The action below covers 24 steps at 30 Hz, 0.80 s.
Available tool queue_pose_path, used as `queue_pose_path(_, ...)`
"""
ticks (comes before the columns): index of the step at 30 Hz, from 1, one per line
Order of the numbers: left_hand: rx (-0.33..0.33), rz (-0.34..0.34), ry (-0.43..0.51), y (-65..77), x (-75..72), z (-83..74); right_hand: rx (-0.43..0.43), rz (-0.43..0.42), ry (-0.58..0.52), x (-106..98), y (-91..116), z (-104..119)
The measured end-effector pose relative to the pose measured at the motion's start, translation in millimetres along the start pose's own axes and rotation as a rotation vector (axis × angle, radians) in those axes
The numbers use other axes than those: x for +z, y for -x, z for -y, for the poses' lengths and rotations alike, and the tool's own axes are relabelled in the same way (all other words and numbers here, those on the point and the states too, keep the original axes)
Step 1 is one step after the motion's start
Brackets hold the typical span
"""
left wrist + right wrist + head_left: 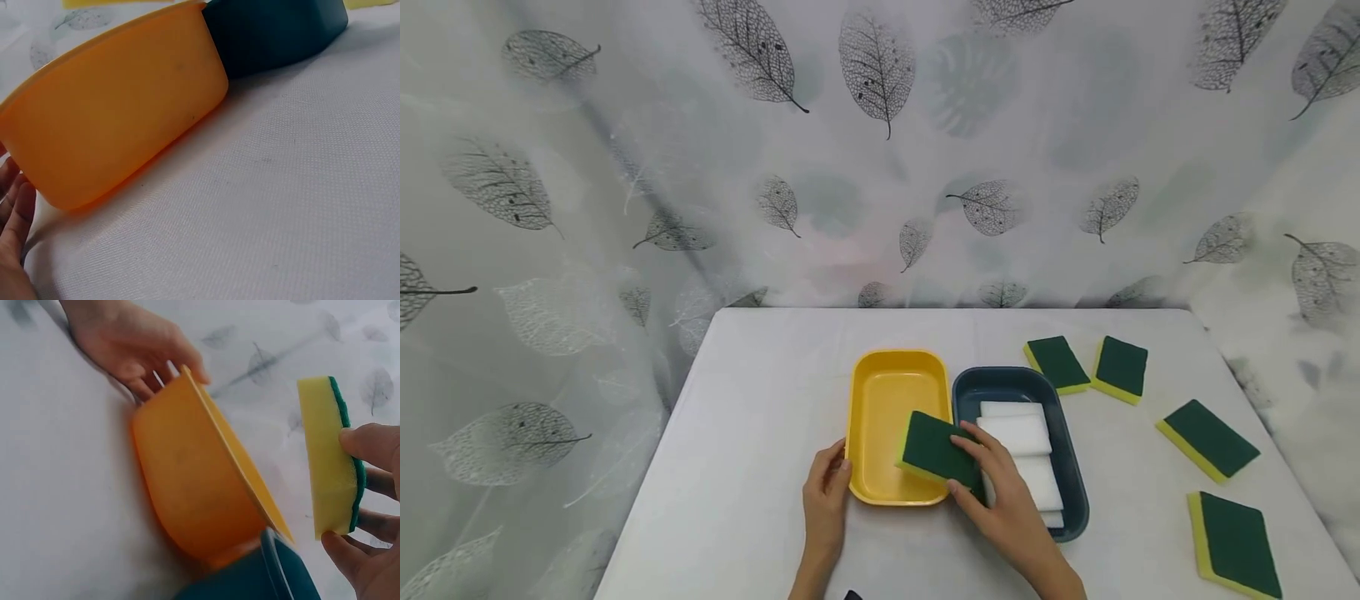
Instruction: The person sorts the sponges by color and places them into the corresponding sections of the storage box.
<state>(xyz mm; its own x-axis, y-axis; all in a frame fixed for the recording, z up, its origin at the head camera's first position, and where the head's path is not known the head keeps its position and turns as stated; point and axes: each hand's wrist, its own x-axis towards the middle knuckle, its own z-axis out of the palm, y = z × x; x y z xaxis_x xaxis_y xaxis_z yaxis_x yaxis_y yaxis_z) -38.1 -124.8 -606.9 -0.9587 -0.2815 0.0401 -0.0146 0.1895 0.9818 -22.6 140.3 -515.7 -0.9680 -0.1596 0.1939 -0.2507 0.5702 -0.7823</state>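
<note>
The left hand is beside the left wall of the yellow tray, its fingers relaxed and only touching the outside. With so light a support, I think the yellow tray could slide or turn on the bench if something pushes it.

The right hand holds a green-and-yellow sponge between thumb and fingers, over the right rim of the yellow tray. Because it is pinched toward one end, it could tilt; if it is lowered in this position, it may catch on that rim. If it slips, it could fall into the blue tray, just to the right of the yellow tray, onto the white blocks.

Well to the right of the yellow tray lie a near sponge and another sponge; two more sponges are to its right and farther back. For these I see little danger.
</note>
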Motion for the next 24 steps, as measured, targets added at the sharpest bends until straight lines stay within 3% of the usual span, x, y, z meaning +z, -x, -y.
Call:
queue_pose_path(7, -0.032, -0.008, -0.034, 0.5, 0.4, -2.0, -0.025, 0.152, 0.022, 23, -5, 8)
queue_pose_path(16, -0.028, -0.009, -0.04, 0.4, -0.4, -5.1, -0.147, 0.221, 0.142, 38, -16, 10)
queue_pose_path(24, -0.035, 0.004, -0.033, 1.3, 1.7, -4.1, -0.13, 0.281, 0.207, 39, -27, 15)
